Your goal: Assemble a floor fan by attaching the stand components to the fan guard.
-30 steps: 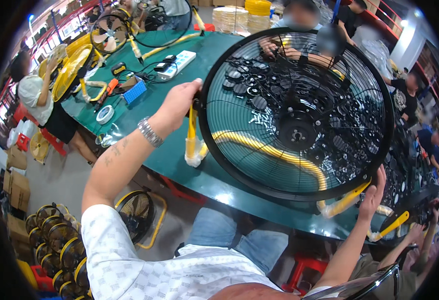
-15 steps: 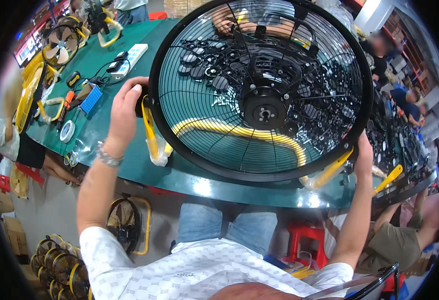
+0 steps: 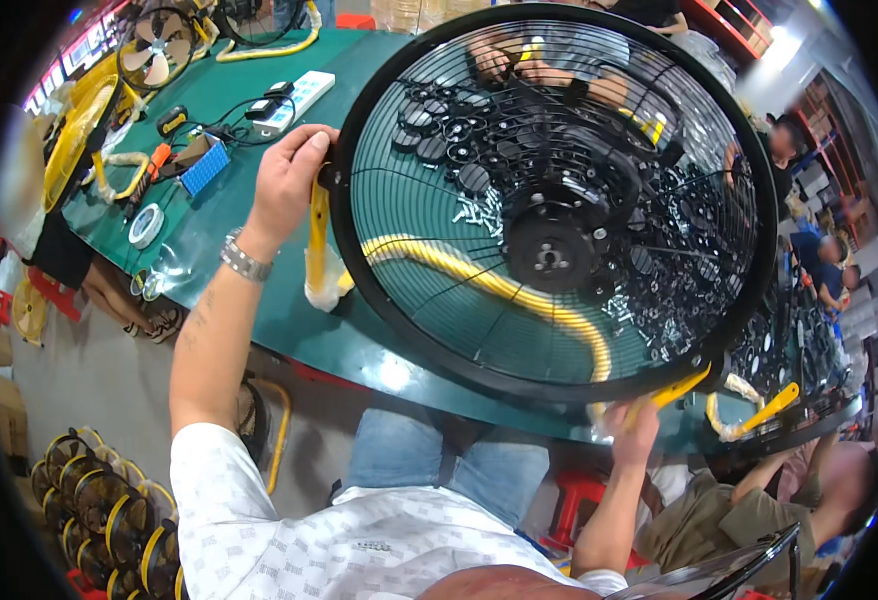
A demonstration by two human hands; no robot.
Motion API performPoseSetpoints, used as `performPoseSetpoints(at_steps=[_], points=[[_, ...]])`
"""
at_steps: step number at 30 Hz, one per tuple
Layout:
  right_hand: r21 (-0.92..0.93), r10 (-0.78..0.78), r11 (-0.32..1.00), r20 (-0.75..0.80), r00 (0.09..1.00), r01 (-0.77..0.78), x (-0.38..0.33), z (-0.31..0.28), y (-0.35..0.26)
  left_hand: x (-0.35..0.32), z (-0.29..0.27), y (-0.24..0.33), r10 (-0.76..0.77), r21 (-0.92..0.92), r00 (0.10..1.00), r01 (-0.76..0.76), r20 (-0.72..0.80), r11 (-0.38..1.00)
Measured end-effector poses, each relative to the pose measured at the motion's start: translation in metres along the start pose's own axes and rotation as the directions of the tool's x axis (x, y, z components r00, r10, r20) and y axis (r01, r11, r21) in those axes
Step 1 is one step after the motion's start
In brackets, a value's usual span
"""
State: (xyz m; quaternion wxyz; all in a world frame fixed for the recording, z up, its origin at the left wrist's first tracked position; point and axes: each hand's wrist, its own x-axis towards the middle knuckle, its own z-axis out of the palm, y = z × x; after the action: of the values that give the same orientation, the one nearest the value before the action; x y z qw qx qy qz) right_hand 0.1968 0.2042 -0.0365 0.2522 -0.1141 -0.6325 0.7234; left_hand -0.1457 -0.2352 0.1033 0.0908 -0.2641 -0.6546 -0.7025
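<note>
A large round black fan [image 3: 549, 250] with a wire grille and no blades in sight is held tilted over the green table. Its yellow tube stand [image 3: 317, 235], partly wrapped in clear plastic, runs behind the lower grille. My left hand [image 3: 289, 185] is closed at the fan's left rim, by the top of the stand's yellow arm. Below the lower right rim, my right hand [image 3: 634, 432] grips the stand near its other yellow arm [image 3: 681, 385]; its fingers are partly hidden. Through the grille, black round parts and silver screws show on the table.
On the green table [image 3: 259, 235] lie a white power strip [image 3: 304, 100], a blue box [image 3: 206, 172] and a tape roll [image 3: 146, 226]. Another person's hands [image 3: 494, 65] work across the table. More fans [image 3: 109, 505] stand on the floor, lower left; a red stool [image 3: 574, 500] is beside me.
The fan has shifted right and tilted, its right side lower. My right hand has moved from the right rim down and left onto the yellow stand. My left hand has moved up and right with the rim.
</note>
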Motion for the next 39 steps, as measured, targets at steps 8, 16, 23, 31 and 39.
performPoseSetpoints(at_steps=[8,16,23,31,39], points=[[0.124,-0.057,0.991,0.043,0.997,0.051,-0.038,0.070,0.002,0.060,-0.038,0.024,-0.721,0.247,0.693,0.703,-0.021,0.667],[0.303,-0.093,0.953,0.237,0.967,0.017,-0.066,0.106,-0.001,0.064,-0.048,-0.049,-0.028,-0.326,0.991,0.069,0.127,0.943],[0.220,0.064,0.969,0.222,0.973,-0.114,-0.095,0.203,0.004,0.122,-0.082,-0.063,-0.032,0.357,0.997,0.054,-0.068,0.933],[-0.080,-0.140,0.979,0.414,0.899,0.190,-0.038,0.359,0.024,-0.028,-0.056,0.014,-0.092,0.050,0.990,0.098,-0.110,0.994],[-0.203,-0.251,0.853,0.648,0.719,0.481,0.006,0.478,0.062,-0.111,-0.013,0.026,0.015,0.435,0.999,-0.028,0.034,0.900]])
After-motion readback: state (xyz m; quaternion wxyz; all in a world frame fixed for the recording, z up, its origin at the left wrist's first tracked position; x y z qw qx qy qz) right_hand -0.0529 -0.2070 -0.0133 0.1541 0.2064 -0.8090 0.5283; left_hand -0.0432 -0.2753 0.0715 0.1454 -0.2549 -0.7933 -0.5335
